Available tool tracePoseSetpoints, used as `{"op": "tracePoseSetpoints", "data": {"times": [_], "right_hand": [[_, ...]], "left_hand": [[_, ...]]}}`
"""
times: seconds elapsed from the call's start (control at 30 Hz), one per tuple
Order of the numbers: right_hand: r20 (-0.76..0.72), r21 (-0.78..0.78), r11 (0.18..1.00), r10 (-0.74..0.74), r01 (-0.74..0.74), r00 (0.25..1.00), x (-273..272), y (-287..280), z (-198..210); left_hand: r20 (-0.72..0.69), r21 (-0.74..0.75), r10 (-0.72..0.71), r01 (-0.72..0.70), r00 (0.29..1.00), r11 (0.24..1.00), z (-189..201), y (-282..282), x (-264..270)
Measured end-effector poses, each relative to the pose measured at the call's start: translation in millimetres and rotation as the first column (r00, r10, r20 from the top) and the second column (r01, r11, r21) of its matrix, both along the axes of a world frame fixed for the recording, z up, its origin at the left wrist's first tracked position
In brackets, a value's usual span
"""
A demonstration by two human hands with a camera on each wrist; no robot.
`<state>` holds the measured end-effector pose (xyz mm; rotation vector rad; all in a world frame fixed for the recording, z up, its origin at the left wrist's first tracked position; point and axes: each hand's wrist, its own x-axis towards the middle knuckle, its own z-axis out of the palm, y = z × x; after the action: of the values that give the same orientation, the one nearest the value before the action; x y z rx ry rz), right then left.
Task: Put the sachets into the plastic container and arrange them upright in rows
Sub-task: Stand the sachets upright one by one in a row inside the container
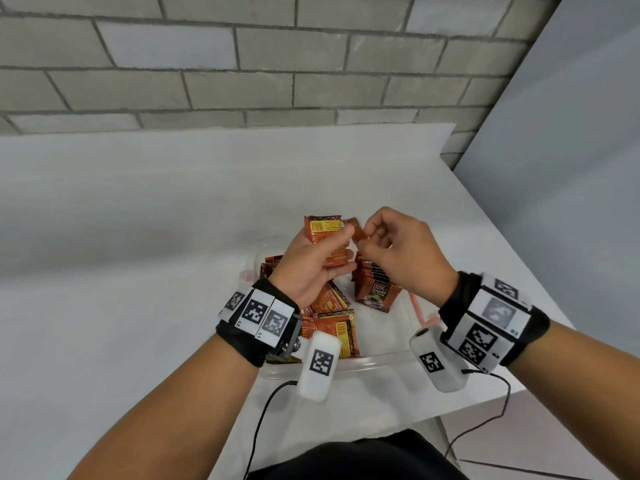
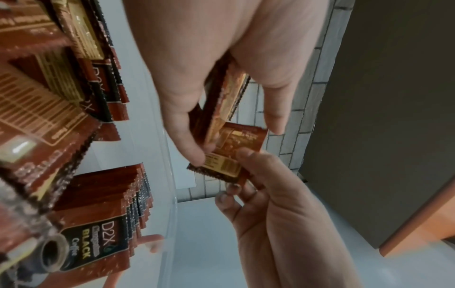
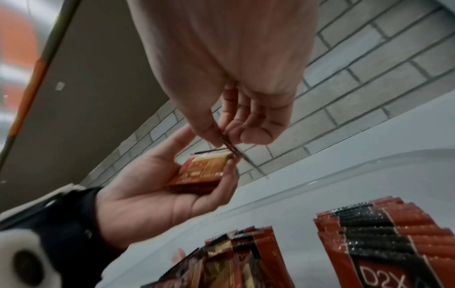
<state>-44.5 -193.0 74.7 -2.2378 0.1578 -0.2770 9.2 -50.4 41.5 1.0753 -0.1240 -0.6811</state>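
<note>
My left hand [image 1: 332, 258] holds a small stack of red-brown coffee sachets [image 1: 323, 232] above the clear plastic container [image 1: 381, 359]. My right hand [image 1: 367, 237] pinches a single sachet [image 1: 356, 233] right beside that stack. The left wrist view has the stack [image 2: 221, 101] in my left hand [image 2: 236, 140], and the single sachet [image 2: 236, 154] between the thumb and fingers of my right hand [image 2: 236, 173]. Seen from the right wrist, the single sachet [image 3: 232, 150] is edge-on against the stack [image 3: 202, 173]. In the container an upright row [image 1: 375, 285] stands at the right, and loose sachets [image 1: 332, 317] lie at the left.
The container sits on a white table [image 1: 138, 237] near its front right corner. A grey brick wall [image 1: 242, 64] runs behind the table. Cables [image 1: 263, 417] hang from both wrist cameras at the near edge. A red clip [image 1: 417, 306] sits on the container's right side.
</note>
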Motion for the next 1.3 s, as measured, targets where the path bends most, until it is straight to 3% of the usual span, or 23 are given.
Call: {"op": "tracePoseSetpoints", "data": {"times": [0.13,0.27,0.37,0.47,0.53,0.67,0.93,1.03,1.13,1.3], "right_hand": [[-0.110,-0.001,0.986,0.166,-0.167,0.980,-3,9,-3],[-0.047,0.143,0.988,0.072,-0.065,0.996,-1,-2,4],[0.035,-0.123,0.992,0.008,-0.004,0.999,3,-13,10],[-0.104,-0.231,0.968,0.073,-0.095,0.992,8,-18,14],[-0.173,-0.223,0.967,0.086,-0.124,0.981,11,-19,18],[-0.282,-0.027,0.988,0.138,-0.151,0.949,13,-23,26],[-0.340,-0.093,0.971,0.179,-0.222,0.923,16,-34,31],[-0.358,-0.081,0.972,0.177,-0.219,0.917,16,-39,30],[-0.441,-0.166,0.954,0.154,-0.249,0.884,14,-47,23],[-0.592,-0.382,0.835,0.109,-0.397,0.799,6,-45,1]], "left_hand": [[0.013,-0.042,-0.016,0.016,1.000,0.999,0,0,0],[-0.009,-0.020,0.009,-0.009,1.000,1.000,-2,3,6],[0.026,0.024,-0.021,0.020,0.999,1.000,-2,3,5],[0.051,0.050,-0.061,0.059,0.997,0.997,-2,1,2],[0.069,0.066,-0.076,0.072,0.995,0.995,-2,0,1],[0.104,0.055,-0.133,0.128,0.986,0.990,-3,2,1],[0.155,0.163,-0.190,0.165,0.969,0.973,-9,3,5],[0.146,0.183,-0.145,0.118,0.979,0.976,-10,4,9],[0.144,0.220,-0.021,-0.011,0.989,0.975,-9,8,17],[0.101,0.205,0.046,-0.066,0.994,0.976,-11,14,25]]}}
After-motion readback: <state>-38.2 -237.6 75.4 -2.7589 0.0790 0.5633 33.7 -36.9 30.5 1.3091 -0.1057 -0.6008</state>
